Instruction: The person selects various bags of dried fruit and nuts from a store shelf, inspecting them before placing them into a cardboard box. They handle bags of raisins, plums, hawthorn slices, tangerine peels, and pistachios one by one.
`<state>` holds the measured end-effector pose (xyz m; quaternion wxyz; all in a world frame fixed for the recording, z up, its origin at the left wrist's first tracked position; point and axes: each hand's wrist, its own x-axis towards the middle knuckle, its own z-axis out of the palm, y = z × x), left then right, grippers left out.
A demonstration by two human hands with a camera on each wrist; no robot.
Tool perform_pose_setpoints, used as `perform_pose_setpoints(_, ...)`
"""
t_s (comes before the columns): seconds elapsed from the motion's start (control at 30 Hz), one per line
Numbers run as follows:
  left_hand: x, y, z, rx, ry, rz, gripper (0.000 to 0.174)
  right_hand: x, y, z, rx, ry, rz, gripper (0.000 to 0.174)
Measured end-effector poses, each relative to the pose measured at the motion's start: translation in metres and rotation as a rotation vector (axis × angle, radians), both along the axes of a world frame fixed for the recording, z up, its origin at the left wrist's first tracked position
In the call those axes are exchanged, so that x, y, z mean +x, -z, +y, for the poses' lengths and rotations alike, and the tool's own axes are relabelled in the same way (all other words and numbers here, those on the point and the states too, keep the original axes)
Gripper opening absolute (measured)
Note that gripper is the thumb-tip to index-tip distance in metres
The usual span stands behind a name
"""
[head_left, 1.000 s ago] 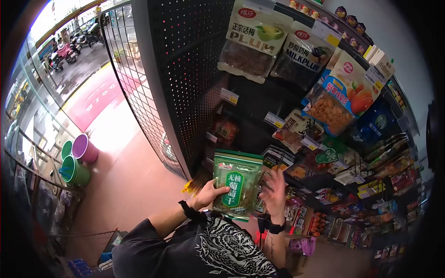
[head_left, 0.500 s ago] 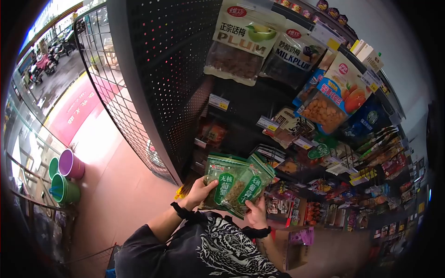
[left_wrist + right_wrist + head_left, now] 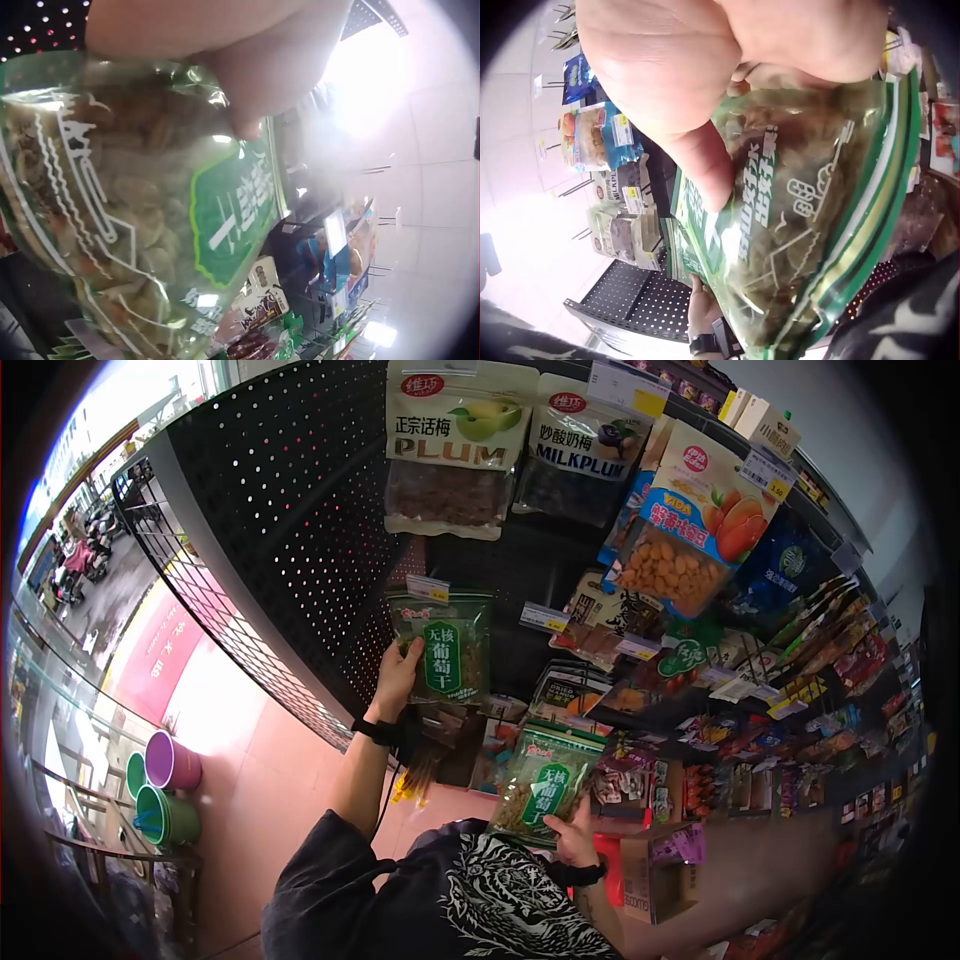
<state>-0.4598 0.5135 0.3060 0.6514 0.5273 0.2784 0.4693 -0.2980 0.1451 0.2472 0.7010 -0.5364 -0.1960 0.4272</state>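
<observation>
My left hand (image 3: pixel 397 678) pinches the left edge of a green bag of raisins (image 3: pixel 460 635), thumb on its front. That bag is upright at the left end of the rack, its top edge overlapped by a price tag (image 3: pixel 428 590). Lower and to the right, in front of my chest, my right hand (image 3: pixel 575 837) grips a second, matching bag of raisins (image 3: pixel 515 795) by its lower right corner, thumb across the front. Pale green raisins show through the left bag (image 3: pixel 142 217) in the left wrist view. The fingers behind each bag are hidden.
Bags of plums (image 3: pixel 445 500), milk plums (image 3: pixel 570 485) and almonds (image 3: pixel 670 570) hang above on hooks. A black perforated panel (image 3: pixel 270 480) borders the rack's left side. Purple and green buckets (image 3: pixel 172 762) stand on the floor at left; a cardboard box (image 3: pixel 640 875) is low at right.
The two bags, held together half a second ago, are now apart. My left hand has carried one up to the price tag; my right hand keeps the other low. The view has shifted rightward.
</observation>
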Motion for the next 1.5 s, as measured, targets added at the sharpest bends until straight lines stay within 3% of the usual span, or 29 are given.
perform_pose_setpoints(0.5, 0.025, -0.005, 0.033, -0.076, 0.004, 0.000, 0.028, 0.007, 0.001, -0.007, -0.051, -0.055, 0.001, 0.069)
perform_pose_setpoints(0.63, 0.055, 0.002, 0.081, 0.043, -0.107, 0.107, 0.022, 0.002, -0.007, -0.006, -0.046, -0.056, 0.013, 0.069)
perform_pose_setpoints(0.7, 0.071, 0.005, 0.100, 0.265, -0.198, 0.285, 0.020, 0.002, -0.006, -0.008, -0.042, -0.060, 0.009, 0.069)
perform_pose_setpoints(0.73, 0.083, 0.002, 0.100, 0.400, -0.349, 0.238, 0.018, 0.001, -0.004, -0.009, -0.042, -0.042, 0.020, 0.069)
perform_pose_setpoints(0.77, 0.086, 0.017, 0.116, 0.404, -0.358, 0.229, 0.018, 0.002, 0.000, -0.010, -0.042, -0.023, 0.032, 0.069)
perform_pose_setpoints(0.83, 0.098, 0.075, 0.164, 0.986, -0.451, 0.730, 0.018, 0.005, 0.007, -0.013, -0.077, -0.007, -0.002, 0.070)
perform_pose_setpoints(0.87, 0.103, 0.083, 0.169, 0.601, -0.371, 0.472, 0.020, 0.005, 0.008, -0.015, -0.054, 0.014, -0.011, 0.070)
perform_pose_setpoints(0.9, 0.096, 0.071, 0.150, 0.605, -0.369, 0.470, 0.020, 0.006, 0.008, -0.016, -0.031, 0.037, -0.019, 0.070)
perform_pose_setpoints(0.97, 0.061, 0.020, 0.070, 0.712, -0.776, 0.839, 0.024, 0.003, 0.006, -0.019, -0.041, 0.059, -0.034, 0.068)
perform_pose_setpoints(1.07, 0.032, -0.012, -0.034, 0.703, -0.219, 0.633, 0.036, -0.003, -0.001, -0.016, -0.031, 0.117, -0.039, 0.067)
perform_pose_setpoints(1.1, 0.026, -0.005, -0.065, 0.574, 0.140, 0.653, 0.040, -0.003, -0.003, -0.014, -0.042, 0.105, -0.145, 0.067)
perform_pose_setpoints(1.17, 0.020, 0.009, -0.132, 0.221, 0.760, 0.294, 0.061, -0.007, -0.013, -0.004, -0.052, 0.079, -0.306, 0.067)
perform_pose_setpoints(1.2, 0.020, 0.023, -0.152, 0.345, 0.898, 0.279, 0.072, -0.012, -0.025, 0.005, -0.066, 0.072, -0.323, 0.065)
perform_pose_setpoints(1.23, 0.019, 0.007, -0.184, 0.147, 0.775, 0.108, 0.066, -0.017, -0.033, 0.012, -0.077, 0.063, -0.344, 0.064)
perform_pose_setpoints(1.3, 0.021, 0.020, -0.180, -0.140, 0.672, 0.104, 0.060, -0.016, -0.032, 0.020, -0.095, 0.026, -0.445, 0.066)
perform_pose_setpoints(1.37, 0.022, 0.026, -0.158, -0.112, 0.453, 0.116, 0.046, -0.022, -0.040, 0.030, 0.023, -0.058, -0.433, 0.073)
perform_pose_setpoints(1.43, 0.021, 0.008, -0.130, -0.172, 0.269, -0.088, 0.040, -0.023, -0.032, 0.027, -0.038, -0.081, -0.383, 0.073)
perform_pose_setpoints(1.5, 0.015, 0.014, -0.086, -0.079, 0.184, -0.063, 0.040, -0.014, -0.007, 0.020, -0.066, -0.201, -0.230, 0.068)
